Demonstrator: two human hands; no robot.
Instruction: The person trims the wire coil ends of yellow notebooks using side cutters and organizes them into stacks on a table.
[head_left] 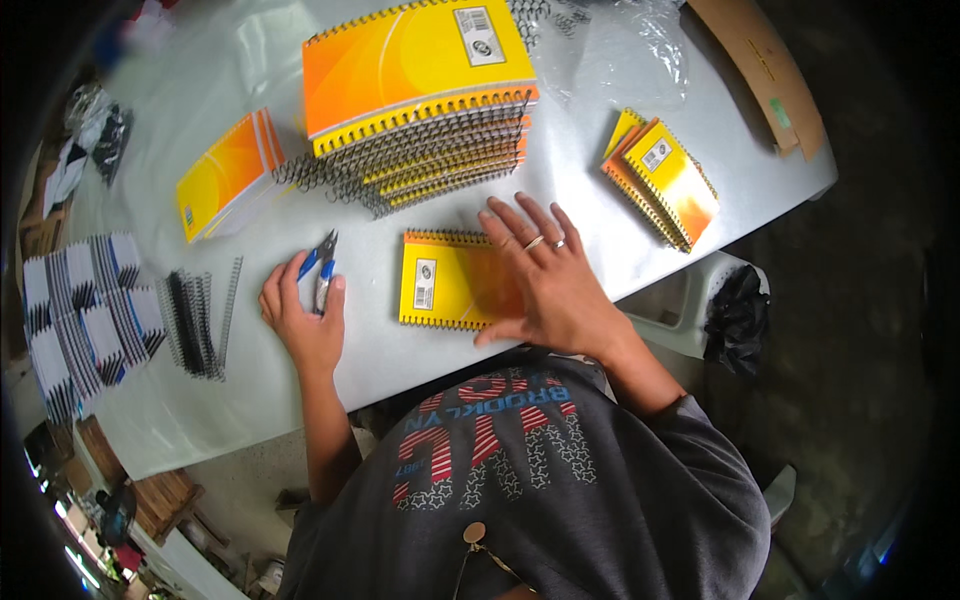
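My left hand (307, 317) has its thumb and fingers around the handles of small blue-handled cutting pliers (326, 268), jaws pointing away from me over the tabletop. To its right lies a yellow and orange spiral notebook (438, 280), with wire coils along its near and far edges. Over the notebook's right part my right hand (545, 270) is spread, fingers apart and two rings on them; it hides that end of the cover. Whether the palm presses on the cover I cannot tell.
A tall stack of spiral notebooks (420, 75) stands beyond my hands. Left of it lies an orange-yellow notebook block (230, 175). Loose black wire coils (195, 325) and white bound pads (90, 320) fill the left. Several notebooks (662, 180) lie right, near cardboard (765, 75).
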